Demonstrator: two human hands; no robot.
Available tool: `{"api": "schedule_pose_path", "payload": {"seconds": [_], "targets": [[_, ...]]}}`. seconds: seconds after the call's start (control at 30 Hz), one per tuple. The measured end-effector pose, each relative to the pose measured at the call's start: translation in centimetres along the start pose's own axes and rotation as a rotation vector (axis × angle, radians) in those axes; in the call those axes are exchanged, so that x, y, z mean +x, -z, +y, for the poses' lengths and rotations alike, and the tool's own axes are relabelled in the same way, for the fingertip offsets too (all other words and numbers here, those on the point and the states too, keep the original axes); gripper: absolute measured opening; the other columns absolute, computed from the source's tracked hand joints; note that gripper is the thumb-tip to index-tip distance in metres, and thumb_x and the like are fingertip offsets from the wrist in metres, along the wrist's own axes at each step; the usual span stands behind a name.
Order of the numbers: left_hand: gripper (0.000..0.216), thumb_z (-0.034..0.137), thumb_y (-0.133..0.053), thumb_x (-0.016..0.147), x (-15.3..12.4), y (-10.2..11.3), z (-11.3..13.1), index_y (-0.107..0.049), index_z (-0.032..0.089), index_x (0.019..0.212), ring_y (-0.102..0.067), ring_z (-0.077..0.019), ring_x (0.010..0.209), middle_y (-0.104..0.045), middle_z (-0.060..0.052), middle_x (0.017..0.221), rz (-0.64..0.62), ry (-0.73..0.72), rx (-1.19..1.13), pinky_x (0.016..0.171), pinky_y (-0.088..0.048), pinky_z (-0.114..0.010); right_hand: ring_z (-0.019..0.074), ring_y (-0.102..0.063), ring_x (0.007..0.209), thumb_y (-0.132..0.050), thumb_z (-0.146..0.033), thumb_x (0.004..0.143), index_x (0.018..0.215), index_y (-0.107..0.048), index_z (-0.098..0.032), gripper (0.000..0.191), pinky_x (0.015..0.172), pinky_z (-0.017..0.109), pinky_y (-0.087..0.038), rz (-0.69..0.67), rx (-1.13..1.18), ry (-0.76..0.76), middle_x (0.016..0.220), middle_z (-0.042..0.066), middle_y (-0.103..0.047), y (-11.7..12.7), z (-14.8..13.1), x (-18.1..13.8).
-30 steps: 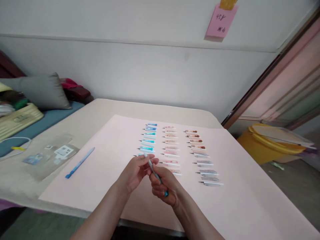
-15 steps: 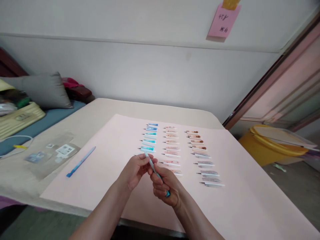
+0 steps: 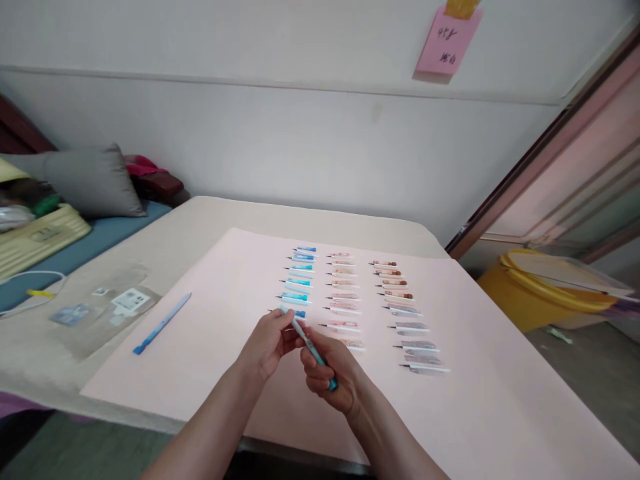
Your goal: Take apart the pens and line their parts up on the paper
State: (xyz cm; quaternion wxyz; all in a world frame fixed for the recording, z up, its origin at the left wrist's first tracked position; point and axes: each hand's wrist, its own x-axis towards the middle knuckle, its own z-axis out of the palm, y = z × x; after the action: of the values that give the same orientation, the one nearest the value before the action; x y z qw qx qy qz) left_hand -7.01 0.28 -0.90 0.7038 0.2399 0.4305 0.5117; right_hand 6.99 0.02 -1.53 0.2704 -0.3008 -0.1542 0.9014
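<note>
A pale teal pen [image 3: 314,351] slants between my two hands, its bright teal end low at the right. With thumb and fingers, my left hand [image 3: 270,341] pinches it near its upper, whitish end. My right hand [image 3: 334,370] is wrapped around its lower half. Just beyond my fingers lies a column of blue and teal pen parts [image 3: 296,283], with slim refills beside the barrels. Right of it run a column of pinkish pen parts [image 3: 343,285] and one of brown and grey sets [image 3: 411,327]. A single blue pen [image 3: 163,325] lies apart on the left.
Pink paper [image 3: 500,373] covers much of the cream-covered table [image 3: 200,213]. Clear plastic packets [image 3: 113,307] with labels lie at the left. A yellow tub [image 3: 550,300] stands off the right side. Behind rises a white wall with a pink note [image 3: 447,43].
The teal pen and my left hand have shifted slightly left. A blue pen part beyond my fingers shows more now. My right grip stays around the pen's lower half.
</note>
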Motion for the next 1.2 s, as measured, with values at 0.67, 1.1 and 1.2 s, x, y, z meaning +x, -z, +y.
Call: {"api": "schedule_pose_path", "payload": {"seconds": [0.67, 1.1, 1.2], "targets": [[0.017, 0.028, -0.064, 0.073, 0.5, 0.3, -0.4, -0.057, 0.014, 0.081, -0.063, -0.0148, 0.068, -0.065, -0.009, 0.081, 0.288, -0.004, -0.079, 0.063, -0.050, -0.026, 0.0091, -0.046, 0.035, -0.054, -0.025, 0.072, 0.080, -0.065, -0.018, 0.016, 0.036, 0.020, -0.034, 0.492, -0.975, 0.570, 0.052, -0.004, -0.052, 0.4, -0.3, -0.1], [0.013, 0.023, -0.062, 0.075, 1.0, 2.0, 1.2, -0.057, 0.013, 0.081, -0.064, -0.0147, 0.064, -0.067, -0.010, 0.079, 0.377, -0.050, -0.125, 0.056, -0.051, -0.025, 0.0063, -0.036, 0.033, -0.046, -0.032, 0.079, 0.102, -0.062, -0.017, 0.032, 0.035, 0.020, -0.023, 0.337, -0.827, 0.451, 0.050, -0.005, -0.047, 0.2, -1.4, -1.0], [0.014, 0.025, -0.062, 0.074, 0.9, 1.6, 0.9, -0.058, 0.013, 0.082, -0.064, -0.0151, 0.066, -0.067, -0.010, 0.079, 0.342, -0.049, -0.132, 0.058, -0.052, -0.025, 0.0050, -0.034, 0.034, -0.046, -0.031, 0.078, 0.096, -0.064, -0.017, 0.029, 0.035, 0.019, -0.021, 0.372, -0.773, 0.501, 0.052, -0.005, -0.046, 0.2, -1.1, -0.7]]}}
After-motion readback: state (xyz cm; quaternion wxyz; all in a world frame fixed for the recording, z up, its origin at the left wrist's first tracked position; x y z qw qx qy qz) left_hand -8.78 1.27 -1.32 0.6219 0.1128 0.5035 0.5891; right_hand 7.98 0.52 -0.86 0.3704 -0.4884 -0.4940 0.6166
